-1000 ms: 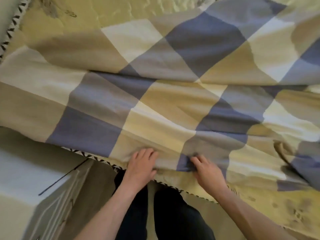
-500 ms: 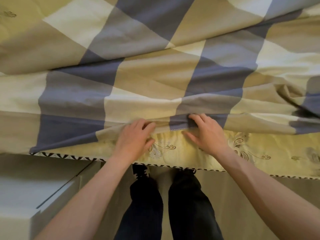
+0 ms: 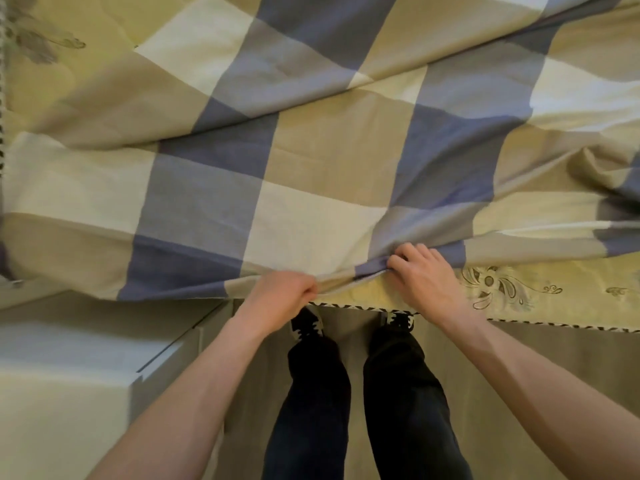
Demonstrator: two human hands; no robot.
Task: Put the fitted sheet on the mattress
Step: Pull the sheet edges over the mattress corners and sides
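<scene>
Mattress (image 3: 561, 299) in embroidered yellow lay mostly hidden under the checked fitted sheet (image 3: 311, 161), whose rumpled hem (image 3: 180, 292) stopped just short of the mattress's near edge. At that edge the left hand (image 3: 282, 299) clenched a bunch of hem; the right hand (image 3: 424, 277) pinched a fold just beside it. Doing it well likely meant pulling both together, evenly, down over the edge, so the sheet seated without skewing.
</scene>
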